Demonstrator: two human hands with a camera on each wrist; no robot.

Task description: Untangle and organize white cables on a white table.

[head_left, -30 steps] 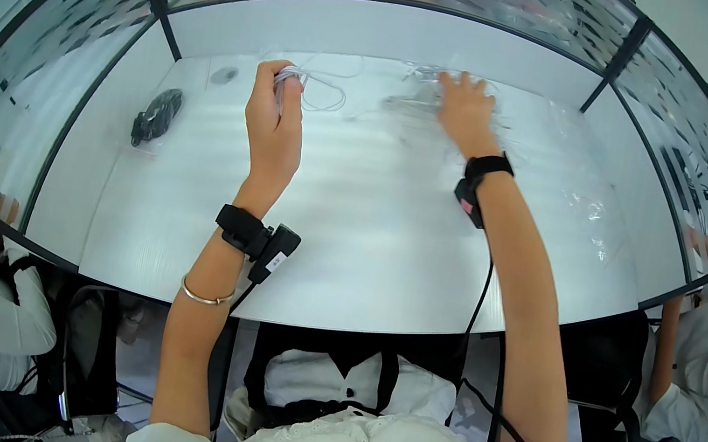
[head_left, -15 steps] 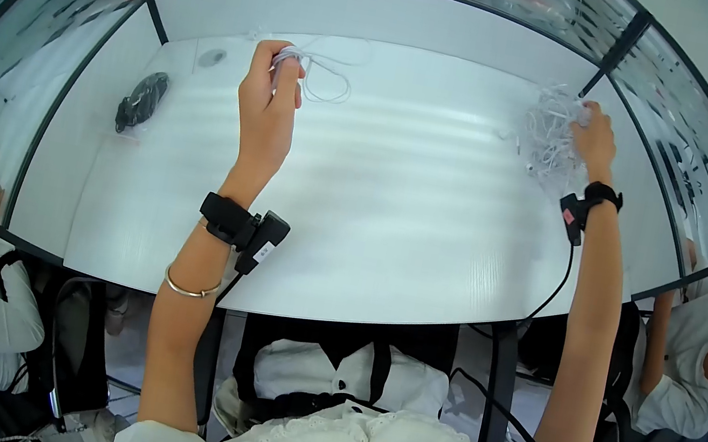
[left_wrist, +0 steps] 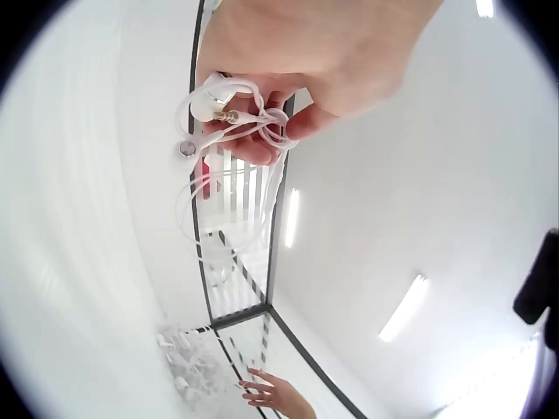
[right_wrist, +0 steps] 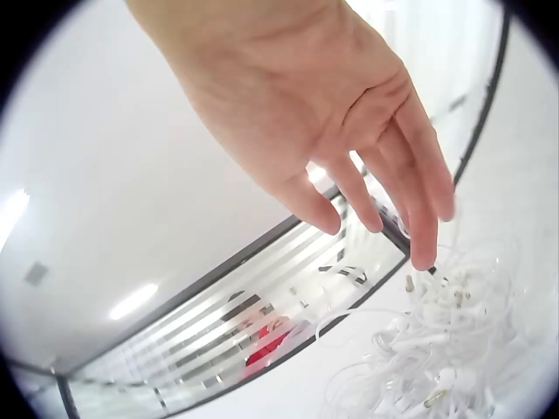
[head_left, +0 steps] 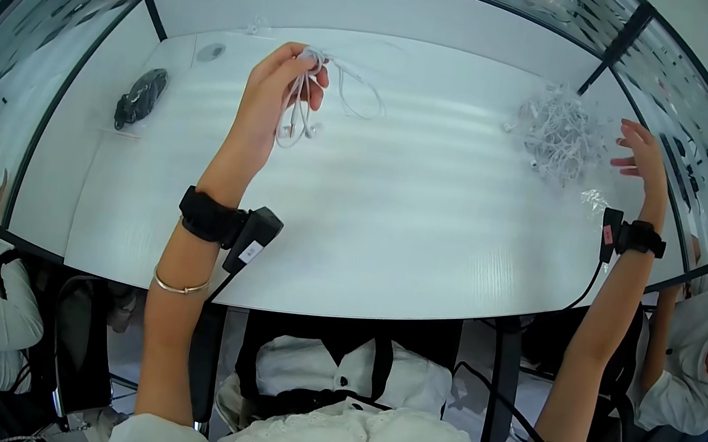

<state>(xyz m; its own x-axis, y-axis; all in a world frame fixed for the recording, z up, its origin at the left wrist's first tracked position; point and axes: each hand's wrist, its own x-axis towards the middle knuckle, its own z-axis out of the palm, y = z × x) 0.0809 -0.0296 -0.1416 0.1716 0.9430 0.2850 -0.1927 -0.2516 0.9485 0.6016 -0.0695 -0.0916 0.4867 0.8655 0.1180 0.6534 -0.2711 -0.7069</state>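
My left hand [head_left: 267, 97] is raised over the table's left half and grips a bundle of white wired earphones [head_left: 298, 107] between thumb and fingers. In the left wrist view, the earphones [left_wrist: 262, 122] show an earbud and a gold-tipped plug by the fingers, with loops of cord hanging. Toward the far right, my right hand [head_left: 645, 159] is held with its fingers spread and nothing in them. Beside its fingertips lies a tangled pile of white earphones [head_left: 563, 135]. The right wrist view shows the right hand's bare palm [right_wrist: 288, 96] above the pile [right_wrist: 437, 358].
A bagged black cable [head_left: 141, 98] lies on the white table [head_left: 372, 224] at the left. A round cable-hole cover [head_left: 210, 53] is set near the back left. Clear plastic [head_left: 594, 200] lies by the pile. Partition panels [head_left: 382, 8] enclose the back and sides.
My right hand swept rightward, pushing the white tangle to the far right, then came away from it. My left hand has turned and lifted the earphones, their loops now dangling.
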